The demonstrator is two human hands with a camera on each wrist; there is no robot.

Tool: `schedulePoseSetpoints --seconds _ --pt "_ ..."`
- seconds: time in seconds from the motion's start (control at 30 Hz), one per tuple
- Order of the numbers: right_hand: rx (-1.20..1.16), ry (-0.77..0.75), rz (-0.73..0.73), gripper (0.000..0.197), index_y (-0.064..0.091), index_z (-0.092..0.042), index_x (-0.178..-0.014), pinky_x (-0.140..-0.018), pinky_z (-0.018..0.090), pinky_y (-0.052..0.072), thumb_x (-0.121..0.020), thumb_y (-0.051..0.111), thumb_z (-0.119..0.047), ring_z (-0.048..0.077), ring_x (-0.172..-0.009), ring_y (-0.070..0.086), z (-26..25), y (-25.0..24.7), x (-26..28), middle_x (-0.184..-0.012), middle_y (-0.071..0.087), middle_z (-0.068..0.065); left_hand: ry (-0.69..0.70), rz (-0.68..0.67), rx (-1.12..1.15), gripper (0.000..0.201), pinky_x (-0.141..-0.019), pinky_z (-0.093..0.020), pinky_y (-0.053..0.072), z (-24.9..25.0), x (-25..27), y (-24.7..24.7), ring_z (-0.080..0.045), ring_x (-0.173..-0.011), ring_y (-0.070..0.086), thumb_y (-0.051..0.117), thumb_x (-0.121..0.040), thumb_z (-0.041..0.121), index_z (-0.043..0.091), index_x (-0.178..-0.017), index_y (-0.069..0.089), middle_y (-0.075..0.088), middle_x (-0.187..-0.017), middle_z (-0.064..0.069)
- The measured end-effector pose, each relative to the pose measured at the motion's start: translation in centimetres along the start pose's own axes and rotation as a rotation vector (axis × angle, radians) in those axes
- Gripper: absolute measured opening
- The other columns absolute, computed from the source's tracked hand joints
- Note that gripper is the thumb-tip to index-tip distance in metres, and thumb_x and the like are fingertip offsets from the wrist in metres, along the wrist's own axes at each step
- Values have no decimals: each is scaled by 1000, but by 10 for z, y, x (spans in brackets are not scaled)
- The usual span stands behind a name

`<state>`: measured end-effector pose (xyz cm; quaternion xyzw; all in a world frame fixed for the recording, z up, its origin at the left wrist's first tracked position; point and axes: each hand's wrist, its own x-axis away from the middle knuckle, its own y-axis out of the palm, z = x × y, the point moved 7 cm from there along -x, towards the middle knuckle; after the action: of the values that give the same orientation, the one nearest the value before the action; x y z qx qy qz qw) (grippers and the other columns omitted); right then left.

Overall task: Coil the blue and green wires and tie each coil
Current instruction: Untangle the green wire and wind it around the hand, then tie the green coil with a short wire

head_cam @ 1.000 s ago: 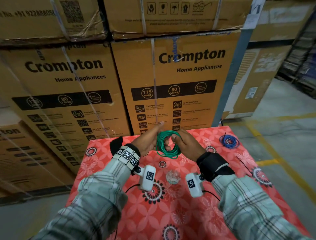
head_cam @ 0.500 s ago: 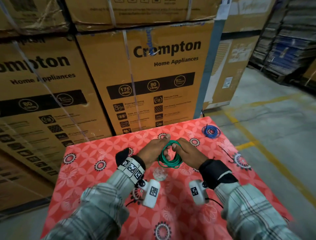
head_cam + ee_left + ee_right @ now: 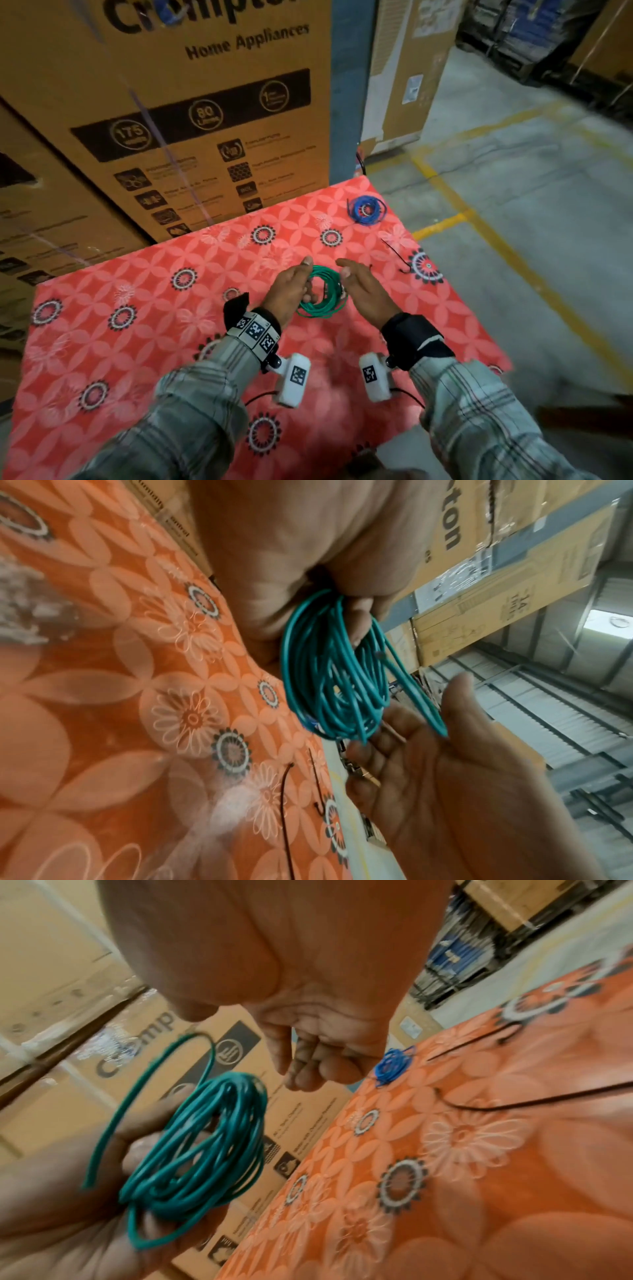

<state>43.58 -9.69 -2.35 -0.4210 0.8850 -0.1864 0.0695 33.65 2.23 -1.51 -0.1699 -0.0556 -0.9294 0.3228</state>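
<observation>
Your left hand [image 3: 289, 291] gripped the green wire coil [image 3: 322, 294], fingers curled through its loops with the thumb up along the near side; the left wrist view showed a finger passing through the middle of the coil [image 3: 337, 674] and one loose end trailing off its lower edge; your right hand [image 3: 364, 291] sat just to the right of the coil, fingers loosely extended and holding nothing, and the right wrist view showed those fingers [image 3: 308, 1066] apart from the green loops [image 3: 202, 1145]; whether the palm brushed the coil's right edge could not be told from the head view; both hands hung above the table [image 3: 137, 342], which was covered in a red floral cloth; the blue wire coil [image 3: 366, 209] lay on the far right corner of that cloth, well apart from your hands, already wound into a small ring; a thin black tie [image 3: 397, 255] lay flat on the cloth between the blue coil and your right hand, near the right edge; a second black strand showed beside it in the right wrist view [image 3: 534, 1099]; beyond the far edge stood stacked cardboard cartons [image 3: 191, 113] printed with "Home Appliances"; to the right lay grey concrete floor [image 3: 534, 205] crossed by yellow lines.
</observation>
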Motion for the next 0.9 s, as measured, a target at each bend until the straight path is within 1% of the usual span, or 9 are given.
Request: schedulePoseSetpoints --seconds 0.03,0.1,0.2,0.27,0.37,0.43,0.6,0.73,0.9 --pt "-29 47 61 51 57 -10 -125 -93 28 40 -96 40 -49 19 -109 52 16 -13 2 -117 55 5 -8 15 7 41 -52 -25 44 -6 -4 4 -13 -42 41 44 -101 35 13 -66 43 36 -46 3" --pt "64 77 177 46 64 -7 -102 -78 32 43 -92 42 -47 23 -90 58 43 -43 7 -96 63 9 -26 40 -6 42 -50 -20 44 -18 -11 11 -15 -46 44 43 -101 35 13 -66 42 36 -49 -1" --pt "290 175 252 14 65 -7 -80 -62 31 38 -86 55 -15 27 -75 59 76 -80 12 -79 65 11 -31 61 -51 42 -50 -20 41 -32 -18 22 -12 -44 45 41 -102 36 12 -68 43 38 -52 -3" --pt "399 243 202 10 65 -7 -74 -60 33 40 -78 58 -2 29 -70 59 95 -83 10 -75 66 12 -46 68 -79 42 -48 -19 39 -39 -20 29 -8 -42 44 40 -102 36 12 -68 44 40 -51 -2" --pt "468 246 52 9 65 -11 -71 -58 32 36 -75 58 -5 29 -69 57 109 -60 2 -72 63 10 -90 89 -119 45 -50 -20 39 -47 -22 32 -8 -42 43 38 -102 40 13 -66 46 44 -48 4" --pt "499 243 19 8 65 -11 -72 -59 28 30 -77 59 -9 28 -67 53 110 -51 -3 -71 58 9 -135 123 -142 45 -55 -22 38 -54 -25 29 -9 -47 46 37 -101 44 15 -69 48 47 -48 7" --pt "591 280 -11 11 61 -10 -77 -67 33 44 -79 57 -20 25 -72 49 108 -45 -13 -78 52 8 -166 205 -96 46 -60 -30 35 -62 -30 25 -16 -48 43 41 -99 46 15 -65 45 44 -49 1" --pt "696 241 -74 11 62 -10 -78 -66 34 46 -76 58 -20 30 -78 58 105 -41 -19 -82 61 11 -190 202 -84 47 -62 -30 37 -70 -24 21 -18 -54 46 39 -99 49 15 -67 45 44 -52 0" --pt "682 183 -45 18 65 -11 -77 -66 35 47 -79 56 -26 33 -79 58 94 -39 -18 -81 63 12 -133 245 -26 45 -58 -28 41 -62 -15 15 -13 -45 45 41 -101 42 13 -65 44 41 -49 2"
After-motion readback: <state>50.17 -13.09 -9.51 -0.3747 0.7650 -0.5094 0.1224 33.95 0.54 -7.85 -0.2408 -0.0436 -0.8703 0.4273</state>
